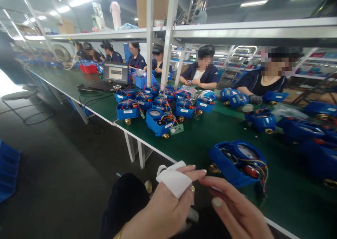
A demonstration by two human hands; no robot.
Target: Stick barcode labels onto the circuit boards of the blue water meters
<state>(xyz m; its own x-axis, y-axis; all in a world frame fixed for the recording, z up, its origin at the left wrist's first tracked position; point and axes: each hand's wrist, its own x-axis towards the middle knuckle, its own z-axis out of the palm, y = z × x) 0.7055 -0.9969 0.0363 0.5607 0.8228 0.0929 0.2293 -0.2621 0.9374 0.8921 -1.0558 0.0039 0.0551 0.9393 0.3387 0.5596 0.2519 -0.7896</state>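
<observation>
Low in the head view, my left hand (pixel 165 207) is at the table's front edge. A white paper strip (pixel 175 181) with a curled end lies across its knuckles and seems tucked between the fingers. Two of its fingertips stretch out past the paper to the right. My right hand (pixel 237 207) faces it, index fingertip close to those fingertips, thumb and index finger apart. I see no object held there, though its other fingers are partly hidden. Just beyond my right hand sits an opened blue water meter (pixel 237 163) with a brass fitting and loose coloured wires.
Several blue meters with wires (pixel 158 118) cluster farther along the green table (pixel 189 144). More meters (pixel 302 130) stand at the right. A laptop (pixel 116 72) is at the back left. Co-workers (pixel 201 70) sit opposite, beneath a shelf (pixel 237 30) on metal posts (pixel 168 39).
</observation>
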